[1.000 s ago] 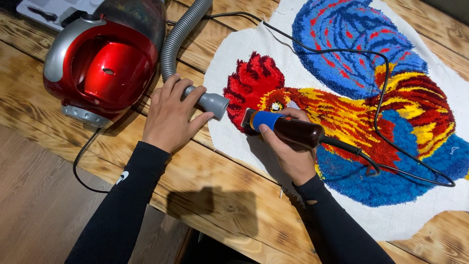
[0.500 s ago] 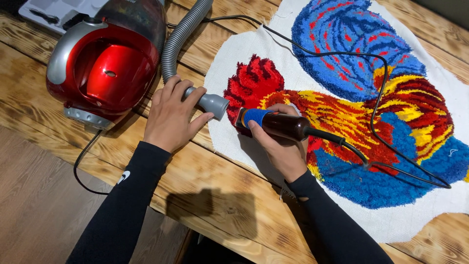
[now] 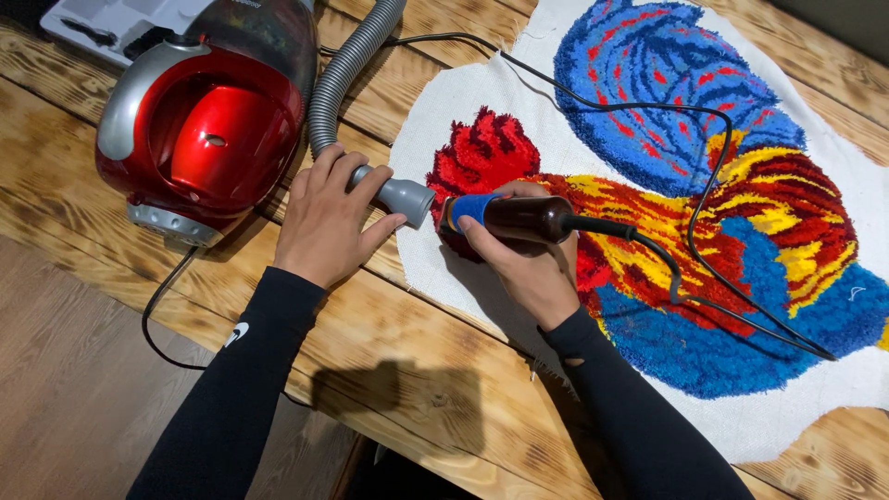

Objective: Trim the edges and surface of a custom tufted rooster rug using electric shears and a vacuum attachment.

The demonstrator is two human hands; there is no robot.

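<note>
My left hand [image 3: 324, 220] wraps around the grey nozzle [image 3: 394, 193] at the end of the ribbed hose [image 3: 347, 69], fingers curled over it, its open mouth pointing at the rug's edge. My right hand [image 3: 528, 264] is closed around the trimmer [image 3: 509, 218], a dark brown tool with a blue band near its head, held almost level. Its head sits at the lower edge of the red tufted comb, just beside the nozzle's mouth. A black cord [image 3: 685, 278] runs from the trimmer's back end across the rug [image 3: 704, 213], a rooster in red, yellow and blue on white backing. The rug lies flat on the wooden table [image 3: 389, 370]. The red vacuum [image 3: 208, 130] stands on the table, just beyond my left hand.
</note>
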